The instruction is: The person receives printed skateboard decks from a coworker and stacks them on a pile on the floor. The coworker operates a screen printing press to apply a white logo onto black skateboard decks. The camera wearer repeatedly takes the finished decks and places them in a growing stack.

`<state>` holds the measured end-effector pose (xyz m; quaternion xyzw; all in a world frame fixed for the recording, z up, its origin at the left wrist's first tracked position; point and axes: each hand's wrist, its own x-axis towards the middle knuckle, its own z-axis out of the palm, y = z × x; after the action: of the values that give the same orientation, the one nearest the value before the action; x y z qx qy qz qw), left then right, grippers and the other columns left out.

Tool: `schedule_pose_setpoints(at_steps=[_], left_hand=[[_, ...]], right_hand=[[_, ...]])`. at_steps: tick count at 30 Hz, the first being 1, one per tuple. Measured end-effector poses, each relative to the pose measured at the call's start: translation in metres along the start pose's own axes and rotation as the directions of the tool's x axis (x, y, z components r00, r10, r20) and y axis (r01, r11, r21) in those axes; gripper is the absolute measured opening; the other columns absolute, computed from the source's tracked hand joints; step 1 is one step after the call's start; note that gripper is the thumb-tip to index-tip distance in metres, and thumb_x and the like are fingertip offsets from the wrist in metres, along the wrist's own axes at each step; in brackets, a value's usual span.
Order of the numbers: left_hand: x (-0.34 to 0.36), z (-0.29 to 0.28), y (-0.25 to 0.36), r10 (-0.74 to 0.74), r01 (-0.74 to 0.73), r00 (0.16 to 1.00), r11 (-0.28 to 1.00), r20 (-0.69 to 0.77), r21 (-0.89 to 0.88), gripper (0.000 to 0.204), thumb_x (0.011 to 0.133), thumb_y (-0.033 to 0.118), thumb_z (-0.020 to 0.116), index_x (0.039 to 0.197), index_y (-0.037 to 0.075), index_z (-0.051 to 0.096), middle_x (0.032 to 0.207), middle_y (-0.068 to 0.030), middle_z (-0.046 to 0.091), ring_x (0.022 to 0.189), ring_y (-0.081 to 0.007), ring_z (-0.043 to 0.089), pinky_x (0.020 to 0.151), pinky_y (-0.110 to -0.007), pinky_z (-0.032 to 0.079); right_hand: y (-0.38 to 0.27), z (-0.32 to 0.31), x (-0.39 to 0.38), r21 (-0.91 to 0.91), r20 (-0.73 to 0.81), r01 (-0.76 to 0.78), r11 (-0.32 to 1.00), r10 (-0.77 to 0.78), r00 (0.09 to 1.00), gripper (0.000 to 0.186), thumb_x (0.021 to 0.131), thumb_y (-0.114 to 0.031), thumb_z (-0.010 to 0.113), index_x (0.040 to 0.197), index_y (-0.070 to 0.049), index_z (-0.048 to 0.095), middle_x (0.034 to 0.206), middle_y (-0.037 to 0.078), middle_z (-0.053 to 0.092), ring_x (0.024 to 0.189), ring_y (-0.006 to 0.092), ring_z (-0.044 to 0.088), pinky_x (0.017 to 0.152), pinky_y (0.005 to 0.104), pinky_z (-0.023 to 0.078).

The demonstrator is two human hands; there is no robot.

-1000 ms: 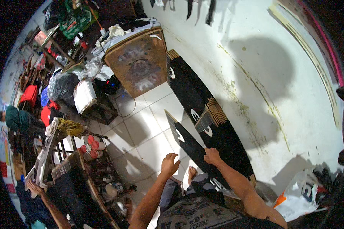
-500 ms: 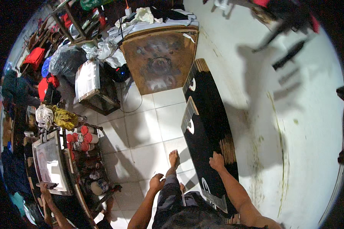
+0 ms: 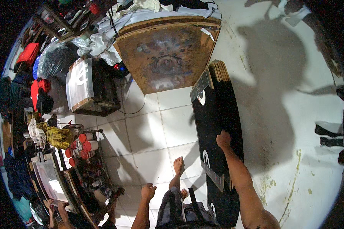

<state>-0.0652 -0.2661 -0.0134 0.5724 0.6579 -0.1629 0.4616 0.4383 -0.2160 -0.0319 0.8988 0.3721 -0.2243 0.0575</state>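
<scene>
Boards (image 3: 219, 114), black with white marks, are directly beneath the right hand (image 3: 223, 139), its fingers curled in; whether it grips them, I cannot tell. Left of that hand and nearer the body, the left hand (image 3: 148, 192) hangs released, fingers loosely bent, above pale floor tiles (image 3: 151, 164).

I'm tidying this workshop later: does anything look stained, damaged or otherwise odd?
Yes: yellowish marks streak the white wall at lower right, standing out on its pale surface. The wooden board at the top has dark and whitish smudges across its face. The black panels by the right hand show no obvious damage.
</scene>
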Motion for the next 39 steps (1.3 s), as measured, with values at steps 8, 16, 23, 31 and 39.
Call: schedule_pose_setpoints(at_steps=[8, 16, 23, 31, 39], left_hand=[[0.021, -0.013, -0.034, -0.032, 0.031, 0.999, 0.997, 0.011, 0.071, 0.037, 0.071, 0.029, 0.066, 0.096, 0.001, 0.061, 0.090, -0.0182, 0.063, 0.086, -0.0311, 0.061, 0.078, -0.038, 0.047], [0.028, -0.014, -0.012, -0.084, 0.085, 0.996, 0.995, 0.020, -0.061, 0.036, 0.070, 0.023, 0.066, 0.097, -0.001, 0.061, 0.093, -0.0189, 0.063, 0.088, -0.0311, 0.061, 0.080, -0.037, 0.047], [0.034, -0.006, -0.022, -0.093, 0.098, 0.995, 0.989, 0.047, -0.111, 0.038, 0.071, 0.026, 0.066, 0.097, -0.001, 0.061, 0.096, -0.0183, 0.063, 0.092, -0.0304, 0.060, 0.083, -0.036, 0.045], [0.017, -0.003, -0.010, -0.106, 0.111, 0.993, 0.988, 0.054, -0.105, 0.043, 0.071, 0.029, 0.065, 0.101, 0.000, 0.060, 0.100, -0.0187, 0.062, 0.094, -0.0312, 0.059, 0.083, -0.037, 0.045], [0.000, 0.004, -0.008, -0.001, -0.003, 1.000, 0.988, -0.028, -0.155, 0.036, 0.073, 0.027, 0.065, 0.094, -0.001, 0.063, 0.092, -0.0211, 0.063, 0.091, -0.0331, 0.060, 0.081, -0.037, 0.045]], right_hand=[[-0.015, 0.005, 0.051, -0.082, -0.076, -0.015, 0.997, 0.008, 0.997, 0.040, 0.075, -0.020, 0.060, 0.106, 0.003, 0.051, 0.088, 0.021, 0.059, 0.082, 0.0347, 0.059, 0.072, 0.0441, 0.048], [-0.010, 0.007, 0.050, -0.103, -0.161, 0.072, 0.992, -0.088, 0.983, 0.042, 0.074, -0.019, 0.059, 0.108, 0.004, 0.050, 0.086, 0.021, 0.060, 0.081, 0.0331, 0.060, 0.071, 0.0426, 0.048], [-0.014, -0.006, 0.047, -0.221, -0.085, 0.064, 0.973, -0.085, 0.993, 0.039, 0.077, -0.023, 0.056, 0.106, 0.003, 0.051, 0.086, 0.020, 0.060, 0.080, 0.0317, 0.060, 0.070, 0.0431, 0.048], [-0.012, -0.006, 0.046, -0.231, -0.041, 0.138, 0.963, -0.151, 0.988, 0.042, 0.077, -0.029, 0.058, 0.106, 0.001, 0.052, 0.089, 0.018, 0.060, 0.081, 0.0301, 0.060, 0.069, 0.0414, 0.049], [-0.018, -0.002, 0.005, 0.121, -0.472, -0.026, 0.992, 0.081, 0.878, 0.046, 0.078, -0.023, 0.059, 0.116, 0.001, 0.046, 0.106, 0.020, 0.055, 0.100, 0.0337, 0.054, 0.083, 0.0425, 0.044]])
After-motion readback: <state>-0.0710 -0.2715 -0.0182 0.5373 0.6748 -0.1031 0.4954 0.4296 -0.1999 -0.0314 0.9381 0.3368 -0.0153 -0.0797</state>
